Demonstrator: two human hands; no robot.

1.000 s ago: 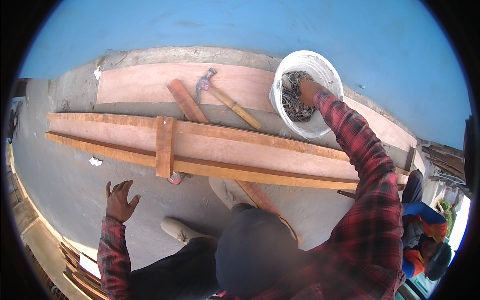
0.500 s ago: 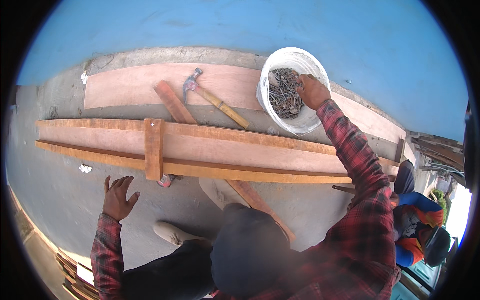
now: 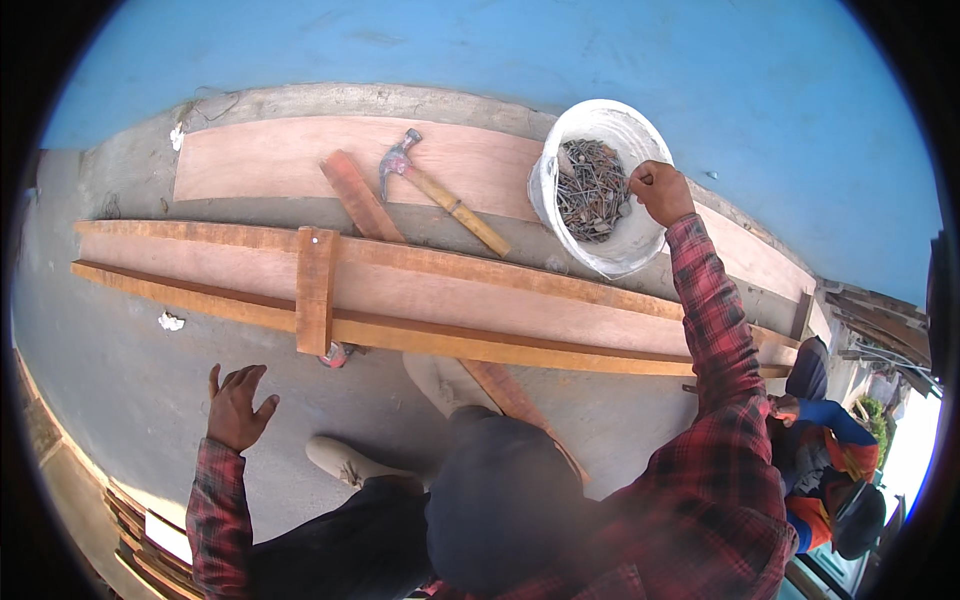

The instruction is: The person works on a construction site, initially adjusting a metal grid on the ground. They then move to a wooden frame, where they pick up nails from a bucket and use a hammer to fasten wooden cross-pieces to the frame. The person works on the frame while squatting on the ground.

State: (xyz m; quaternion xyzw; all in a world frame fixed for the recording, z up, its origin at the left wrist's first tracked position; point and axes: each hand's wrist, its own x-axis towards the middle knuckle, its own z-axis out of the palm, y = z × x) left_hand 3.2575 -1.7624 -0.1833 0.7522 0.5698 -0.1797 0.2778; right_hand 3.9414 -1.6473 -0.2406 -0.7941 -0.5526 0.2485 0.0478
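The right hand [image 3: 660,190] is closed in a fist at the end of a long, stretched-out arm in a red checked sleeve, and the left hand [image 3: 238,405] is held low and open, with its fingers spread wide and holding nothing.

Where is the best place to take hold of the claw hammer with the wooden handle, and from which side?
Probably at the free lower end of the wooden-handled claw hammer, near the white plastic bucket of nails. It lies flat on the pale plywood sheet, metal head at upper left, so that end is unobstructed; come from above, nearest the right hand.
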